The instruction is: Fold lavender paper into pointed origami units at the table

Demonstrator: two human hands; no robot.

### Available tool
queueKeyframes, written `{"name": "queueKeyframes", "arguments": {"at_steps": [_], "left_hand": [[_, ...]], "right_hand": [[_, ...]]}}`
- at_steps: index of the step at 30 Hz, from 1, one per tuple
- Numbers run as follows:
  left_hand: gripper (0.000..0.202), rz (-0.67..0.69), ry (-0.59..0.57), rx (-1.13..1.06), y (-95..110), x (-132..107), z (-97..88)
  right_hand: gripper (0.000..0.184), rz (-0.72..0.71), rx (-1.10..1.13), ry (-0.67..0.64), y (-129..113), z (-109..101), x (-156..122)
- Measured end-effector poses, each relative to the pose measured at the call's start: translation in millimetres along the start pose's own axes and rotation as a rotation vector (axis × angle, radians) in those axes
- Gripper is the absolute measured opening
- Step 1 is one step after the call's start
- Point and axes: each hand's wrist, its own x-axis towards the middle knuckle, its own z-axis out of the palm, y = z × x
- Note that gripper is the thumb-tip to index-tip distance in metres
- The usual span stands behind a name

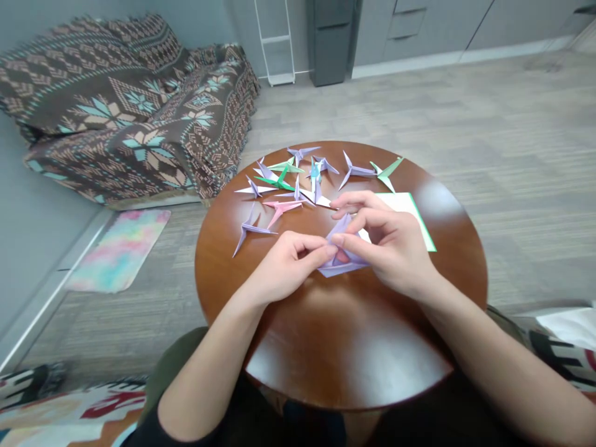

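Pinching the lilac origami paper point(342, 248) on the round wooden table point(347, 338), our left hand point(288, 264) and right hand point(386, 248) curl nearly closed on its folds; squeezing too hard could crease it wrongly, and a slip could knock the folded paper figures point(284, 186) nearby.

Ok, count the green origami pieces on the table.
3. A bright green piece lies in the left cluster on the round wooden table, a paler green piece just above it, and a light green piece near the far right edge. More could be hidden under the lilac cranes.
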Motion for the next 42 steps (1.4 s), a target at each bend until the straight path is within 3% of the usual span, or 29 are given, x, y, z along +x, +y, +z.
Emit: {"name": "queueKeyframes", "arguments": {"at_steps": [8,14,19,27,34,42], "left_hand": [[0.031,-0.061,0.074,-0.044,-3.9,2.3,4.3],[0.034,-0.065,0.036,-0.100,-1.9,-1.1,3.1],[0.045,-0.077,-0.021,-0.402,-1.8,-2.8,5.7],[0.033,-0.224,-0.154,-0.695,3.5,-5.1,8.6],[0.035,-0.159,-0.130,-0.636,-0.6,-4.4,9.2],[0.039,0.070,-0.065,-0.197,-2.6,-0.9,6.6]], "right_hand": [[0.022,0.015,-0.009,0.117,-2.4,7.1,-3.0],[0.022,0.030,0.005,0.050,-2.1,3.9,-0.7],[0.022,0.037,0.031,-0.007,-2.4,1.8,-0.7],[0.017,0.023,0.026,-0.040,-3.9,1.9,-0.2],[0.017,0.041,0.025,-0.011,-2.9,2.6,-1.0],[0.020,0.071,0.053,0.023,-4.4,4.1,0.4]]}}
